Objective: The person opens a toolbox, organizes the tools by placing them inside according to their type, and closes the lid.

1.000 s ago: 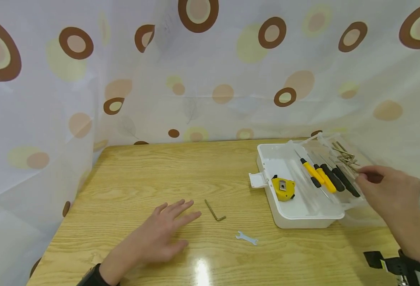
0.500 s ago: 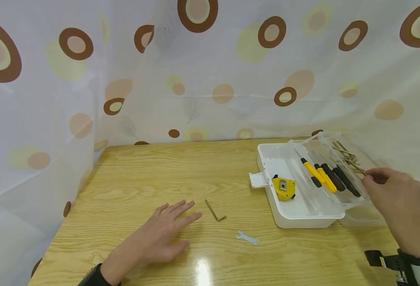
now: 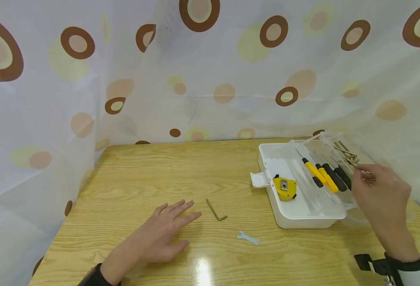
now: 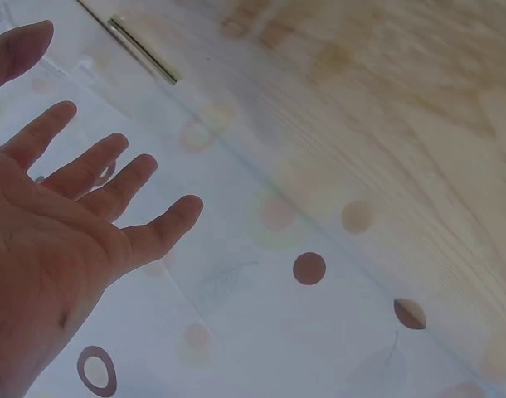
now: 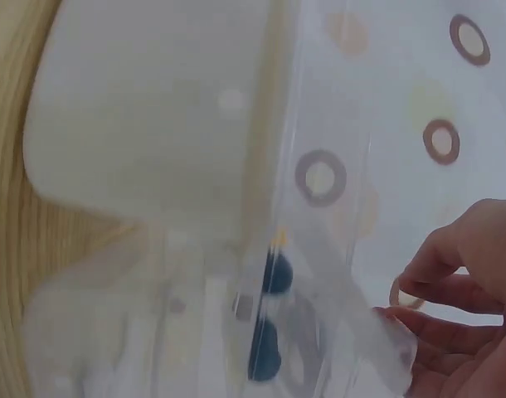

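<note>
My right hand (image 3: 381,194) is over the clear lid of the white toolbox (image 3: 302,223), its thumb and fingers pinching a brass-coloured hex key (image 3: 367,172) beside a small pile of hex keys (image 3: 346,154). The fingers partly hide that key; in the right wrist view the hand (image 5: 473,290) is at the lid's edge and no key can be made out. With fingers spread, my left hand (image 3: 159,234) is at the wooden table, left of a single L-shaped hex key (image 3: 215,211). To that key's right lies a small open-ended wrench (image 3: 248,238).
The toolbox contains a yellow tape measure (image 3: 285,188) in its left part. Yellow-handled screwdrivers (image 3: 314,171) and black-handled screwdrivers (image 3: 333,177) lie slanted at its right side. Behind the table (image 3: 181,171) hangs a patterned cloth (image 3: 210,63).
My right hand shifted slightly right, then back left and nearer, staying by the hex keys in the lid. The left hand, table hex key and wrench stayed put.
</note>
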Motion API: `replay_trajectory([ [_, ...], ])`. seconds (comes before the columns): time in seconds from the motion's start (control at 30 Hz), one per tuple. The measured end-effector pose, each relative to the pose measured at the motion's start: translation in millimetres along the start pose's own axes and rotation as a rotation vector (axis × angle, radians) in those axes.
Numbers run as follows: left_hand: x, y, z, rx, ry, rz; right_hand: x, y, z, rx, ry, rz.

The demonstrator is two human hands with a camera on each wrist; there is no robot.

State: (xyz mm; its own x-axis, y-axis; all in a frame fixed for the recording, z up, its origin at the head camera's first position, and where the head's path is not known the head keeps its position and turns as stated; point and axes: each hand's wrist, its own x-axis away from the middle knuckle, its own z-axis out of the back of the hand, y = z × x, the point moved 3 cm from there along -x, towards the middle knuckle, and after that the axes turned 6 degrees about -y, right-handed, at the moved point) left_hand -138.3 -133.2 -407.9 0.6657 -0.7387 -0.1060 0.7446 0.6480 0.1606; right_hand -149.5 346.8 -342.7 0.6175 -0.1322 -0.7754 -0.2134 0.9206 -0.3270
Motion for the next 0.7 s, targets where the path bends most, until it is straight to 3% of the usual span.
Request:
replay_trajectory([
  [0.3, 4.2, -11.4, 12.1, -0.006, 0.077, 0.021, 15.1, -68, -23, -0.117, -0.057, 0.151],
  [0.53, 9.3, -30.3, 21.1, -0.002, 0.098, 0.086, 32.8, -120, -50, -0.153, -0.215, 0.324],
  [0.7, 16.0, -39.0, 21.7, 0.025, 0.094, 0.139, 51.8, -155, -72, -0.134, -0.406, 0.49],
])
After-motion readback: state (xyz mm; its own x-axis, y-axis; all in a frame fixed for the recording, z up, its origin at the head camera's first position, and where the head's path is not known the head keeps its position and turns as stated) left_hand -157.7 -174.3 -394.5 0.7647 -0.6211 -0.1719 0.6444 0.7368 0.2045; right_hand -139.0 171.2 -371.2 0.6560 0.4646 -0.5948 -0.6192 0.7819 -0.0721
